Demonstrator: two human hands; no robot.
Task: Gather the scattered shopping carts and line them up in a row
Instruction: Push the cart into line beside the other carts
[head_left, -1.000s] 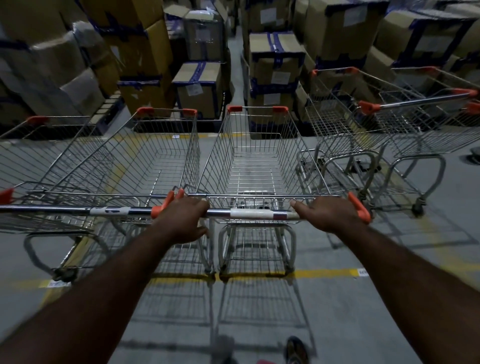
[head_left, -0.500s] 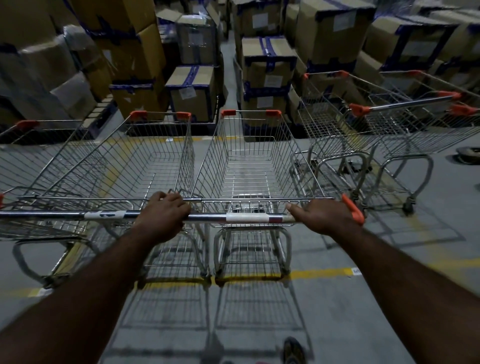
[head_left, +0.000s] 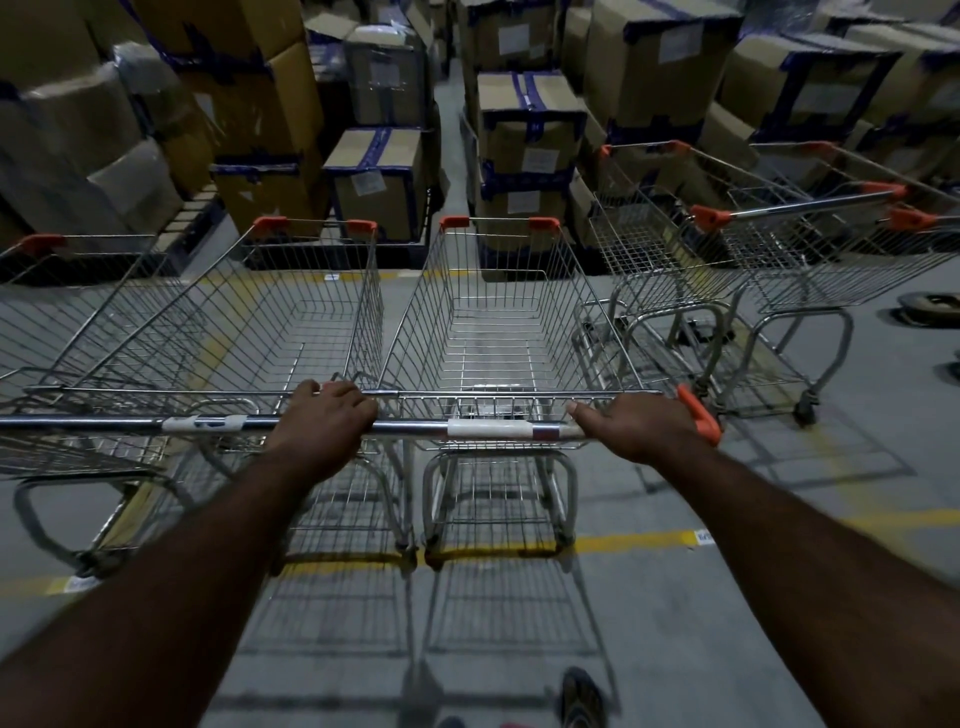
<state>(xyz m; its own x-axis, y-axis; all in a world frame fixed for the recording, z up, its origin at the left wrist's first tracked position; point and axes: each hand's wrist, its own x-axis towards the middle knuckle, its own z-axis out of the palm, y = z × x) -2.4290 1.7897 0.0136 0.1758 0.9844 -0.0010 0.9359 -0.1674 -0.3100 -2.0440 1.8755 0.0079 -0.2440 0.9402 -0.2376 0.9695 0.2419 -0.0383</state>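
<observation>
Since a second ago the left hand (head_left: 324, 415) has slid a little to the left along the bar and now covers the orange end cap that showed beside it then. The right hand (head_left: 631, 428) sits where it did.

At the bottom edge of the frame, right of centre, a dark shoe (head_left: 582, 696) stands on the grey concrete floor (head_left: 675, 649). Both bare forearms reach up from the lower corners to the chrome handle bar (head_left: 467, 429) at mid-frame. The left fingers are curled over the bar's left end. The right fingers wrap the bar near its right end, thumb lying along it, just inside the orange plastic cap (head_left: 698, 415).

That bar belongs to the silver wire shopping cart (head_left: 498, 332) in the centre of the frame, whose rear wheels stand about on a yellow floor line (head_left: 623, 543). Just beside it on the left, facing the same way, stands a second silver wire cart (head_left: 270, 322), its handle in line with the held one. A third wire cart (head_left: 62, 291) sits at the left edge, partly cut off.

In the upper right a fourth wire cart (head_left: 660, 244) stands at an angle to the row, with a fifth cart (head_left: 831, 260) close by it at the right edge; whether they touch I cannot tell. Stacked brown cardboard boxes (head_left: 524, 130) with blue tape fill the top of the frame.
</observation>
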